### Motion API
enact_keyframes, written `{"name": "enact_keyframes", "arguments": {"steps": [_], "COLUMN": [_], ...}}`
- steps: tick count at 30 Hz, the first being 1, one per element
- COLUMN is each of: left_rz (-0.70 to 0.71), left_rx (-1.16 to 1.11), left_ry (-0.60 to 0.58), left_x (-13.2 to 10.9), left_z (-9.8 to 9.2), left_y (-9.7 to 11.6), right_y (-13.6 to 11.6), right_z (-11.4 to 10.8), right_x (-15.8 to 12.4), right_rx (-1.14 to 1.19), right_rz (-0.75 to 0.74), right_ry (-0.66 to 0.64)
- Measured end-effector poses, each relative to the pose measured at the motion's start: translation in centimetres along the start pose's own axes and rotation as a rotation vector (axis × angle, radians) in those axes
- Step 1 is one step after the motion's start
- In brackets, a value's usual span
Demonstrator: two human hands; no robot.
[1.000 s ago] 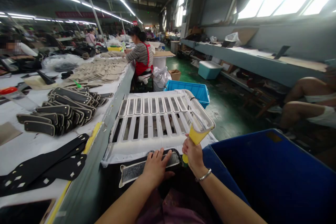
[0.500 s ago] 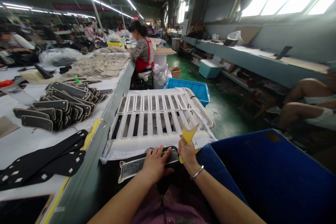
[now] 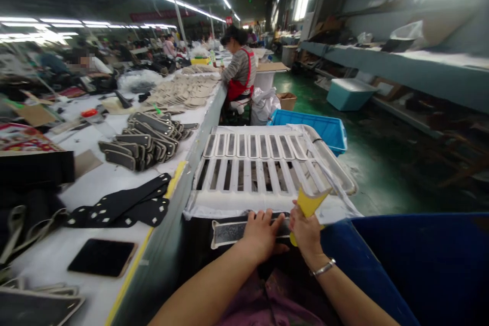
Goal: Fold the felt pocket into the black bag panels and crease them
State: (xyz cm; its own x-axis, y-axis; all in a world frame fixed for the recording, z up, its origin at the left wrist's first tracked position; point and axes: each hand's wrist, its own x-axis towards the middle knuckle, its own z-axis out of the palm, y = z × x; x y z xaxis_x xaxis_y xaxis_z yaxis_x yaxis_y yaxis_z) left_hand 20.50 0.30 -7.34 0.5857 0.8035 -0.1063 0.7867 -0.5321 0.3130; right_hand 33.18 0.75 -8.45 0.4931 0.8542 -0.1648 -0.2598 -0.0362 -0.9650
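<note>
Facing a slatted rack (image 3: 237, 204) at twelve o'clock, I had a blue bin (image 3: 428, 249) crowding three, dark strips (image 3: 133, 138) piled at ten and a phone (image 3: 102, 257) at nine. My left hand (image 3: 262, 234) lay spread across the dark panel (image 3: 229, 233), just short of the rack; my right hand (image 3: 306, 229) clasped the yellow tool (image 3: 311, 202), flared end up.

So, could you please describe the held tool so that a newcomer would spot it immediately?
Find the white slatted rack. By its near edge, the right hand grips the yellow tool, its flared end standing out against the rack's white.
</note>
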Motion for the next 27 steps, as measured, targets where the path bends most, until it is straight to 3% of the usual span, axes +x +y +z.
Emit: {"name": "enact_keyframes", "arguments": {"steps": [3, 6, 9, 12, 15, 20, 22, 25, 27], "left_rz": [0.024, -0.051, -0.342, -0.557, -0.604, -0.593, -0.597, -0.619, -0.638], "left_rx": [-0.145, -0.363, -0.692, -1.270, -1.622, -1.684, -1.722, -1.756, -1.794], "left_ry": [0.038, 0.278, 0.636, 0.671, 0.664, 0.798, 0.805, 0.796, 0.788], "left_x": [-1.3, -5.1, -9.7, -11.7, -10.9, -9.1, -8.9, -8.9, -8.8], "left_z": [-1.3, -3.0, -3.1, -1.0, 1.4, 2.7, 2.9, 3.3, 3.5], "left_y": [-1.0, -4.4, -9.2, -12.2, -11.4, -8.2, -8.1, -8.5, -8.7], "right_y": [-0.8, -2.1, -3.7, -5.3, -6.5, -6.6, -6.2, -5.5, -5.0], "right_z": [0.4, 0.3, 0.2, 1.0, 2.7, 6.5, 8.1, 10.7, 12.4], "right_x": [0.3, 0.0, -0.7, -1.0, -0.5, 1.5, 2.4, 3.3, 3.6], "right_rx": [-0.144, -0.337, -0.499, -0.739, -0.860, -1.193, -1.381, -1.658, -1.742], "right_rz": [0.034, 0.023, 0.080, 0.193, 0.283, 0.378, 0.249, -0.221, -0.432], "right_ry": [-0.167, -0.297, -0.457, -0.724, -0.926, -1.216, -1.325, -1.420, -1.452]}}
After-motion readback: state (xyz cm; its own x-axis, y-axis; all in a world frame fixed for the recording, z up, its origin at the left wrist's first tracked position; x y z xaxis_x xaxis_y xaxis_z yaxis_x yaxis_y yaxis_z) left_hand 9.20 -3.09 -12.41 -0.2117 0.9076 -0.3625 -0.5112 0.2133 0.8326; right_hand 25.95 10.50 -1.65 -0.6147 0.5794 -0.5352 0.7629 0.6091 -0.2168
